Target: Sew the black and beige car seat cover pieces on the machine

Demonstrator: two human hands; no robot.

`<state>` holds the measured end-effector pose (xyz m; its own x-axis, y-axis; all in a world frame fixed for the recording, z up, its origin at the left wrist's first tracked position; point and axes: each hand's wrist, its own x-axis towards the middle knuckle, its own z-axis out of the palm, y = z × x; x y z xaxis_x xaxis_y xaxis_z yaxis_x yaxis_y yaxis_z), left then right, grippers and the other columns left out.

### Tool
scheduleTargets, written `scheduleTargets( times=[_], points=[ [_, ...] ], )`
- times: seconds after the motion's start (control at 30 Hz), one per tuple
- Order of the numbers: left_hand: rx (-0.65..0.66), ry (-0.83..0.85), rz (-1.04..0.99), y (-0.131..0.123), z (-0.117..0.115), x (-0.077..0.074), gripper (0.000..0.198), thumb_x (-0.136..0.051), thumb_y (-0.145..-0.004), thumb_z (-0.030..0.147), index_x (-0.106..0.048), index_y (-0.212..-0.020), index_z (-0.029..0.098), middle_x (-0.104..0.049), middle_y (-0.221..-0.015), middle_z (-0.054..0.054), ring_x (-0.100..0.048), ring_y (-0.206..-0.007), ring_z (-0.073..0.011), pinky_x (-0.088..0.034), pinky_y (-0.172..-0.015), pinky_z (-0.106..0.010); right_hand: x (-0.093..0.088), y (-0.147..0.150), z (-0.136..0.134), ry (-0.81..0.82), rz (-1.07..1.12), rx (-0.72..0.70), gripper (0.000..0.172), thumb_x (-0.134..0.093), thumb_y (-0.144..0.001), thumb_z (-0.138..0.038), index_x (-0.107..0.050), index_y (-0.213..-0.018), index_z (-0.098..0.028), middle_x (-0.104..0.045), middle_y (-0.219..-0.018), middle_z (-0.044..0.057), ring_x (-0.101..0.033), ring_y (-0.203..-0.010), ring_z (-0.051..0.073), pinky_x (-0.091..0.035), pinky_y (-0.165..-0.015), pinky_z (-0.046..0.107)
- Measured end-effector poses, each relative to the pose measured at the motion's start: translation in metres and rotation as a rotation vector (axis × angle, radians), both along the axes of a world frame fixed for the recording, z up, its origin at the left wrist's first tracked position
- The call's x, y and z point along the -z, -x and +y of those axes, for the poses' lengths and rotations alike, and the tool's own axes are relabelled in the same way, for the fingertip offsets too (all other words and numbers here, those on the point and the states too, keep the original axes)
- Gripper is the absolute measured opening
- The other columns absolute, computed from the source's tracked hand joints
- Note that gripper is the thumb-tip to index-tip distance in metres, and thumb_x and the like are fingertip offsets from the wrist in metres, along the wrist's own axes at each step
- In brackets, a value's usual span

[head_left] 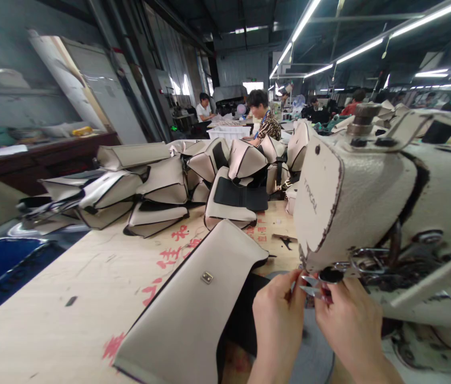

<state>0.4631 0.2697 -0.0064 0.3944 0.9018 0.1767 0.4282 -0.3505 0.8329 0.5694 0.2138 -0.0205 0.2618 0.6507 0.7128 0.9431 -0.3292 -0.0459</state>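
Note:
My right hand (349, 314) is closed around a small pair of thread snips (310, 286), whose silver blades point left, slightly apart. Just left of the blades, my left hand (279, 314) pinches with its fingertips under the sewing machine head (321, 197). What those fingers hold is too small to make out. Both hands are close to the needle area, which they partly hide. Left of my hands a cream bag piece (185, 304) with dark edges and a small metal plate (207, 277) lies on the wooden table (65, 330).
Several cream bags (165, 181) with black edging are heaped across the table's far side. A small dark tool (286, 241) lies behind the needle area. A blue bin (5, 272) stands at the left. Beyond the heap, a person in a patterned shirt (268, 127) sits working.

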Motion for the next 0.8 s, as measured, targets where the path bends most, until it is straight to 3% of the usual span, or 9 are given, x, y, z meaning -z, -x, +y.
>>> scheduleTargets(
  times=[0.2,0.5,0.8],
  points=[
    [0.029,-0.054,0.083,0.002,0.000,-0.004,0.023,-0.046,-0.085,0.021,-0.068,-0.092,0.024,-0.052,-0.065,0.003,-0.049,-0.057,-0.0097,-0.030,-0.051,-0.019,0.000,0.005,-0.003,-0.008,0.047,-0.008,0.021,-0.038,-0.079,-0.019,-0.059,-0.078,-0.015,-0.057,-0.064,0.008,-0.054,-0.055,0.021,-0.029,-0.045,0.028],
    [0.025,-0.052,0.055,0.004,0.001,-0.002,0.023,-0.045,-0.088,0.029,-0.067,-0.087,0.023,-0.049,-0.066,0.003,-0.047,-0.059,-0.0090,-0.030,-0.052,-0.019,0.038,-0.019,-0.030,-0.161,0.286,-0.220,0.018,-0.054,-0.084,-0.031,-0.060,-0.090,-0.016,-0.064,-0.082,0.008,-0.061,-0.070,0.021,-0.045,-0.062,0.028],
    [0.018,-0.071,0.096,0.002,0.000,-0.005,0.023,-0.045,-0.088,0.030,-0.067,-0.085,0.023,-0.046,-0.063,0.003,-0.044,-0.055,-0.0085,-0.028,-0.050,-0.020,0.038,-0.030,-0.030,-0.223,0.285,-0.323,0.014,-0.062,-0.081,-0.029,-0.063,-0.091,-0.018,-0.067,-0.081,0.004,-0.062,-0.070,0.018,-0.047,-0.064,0.026]
  ],
)
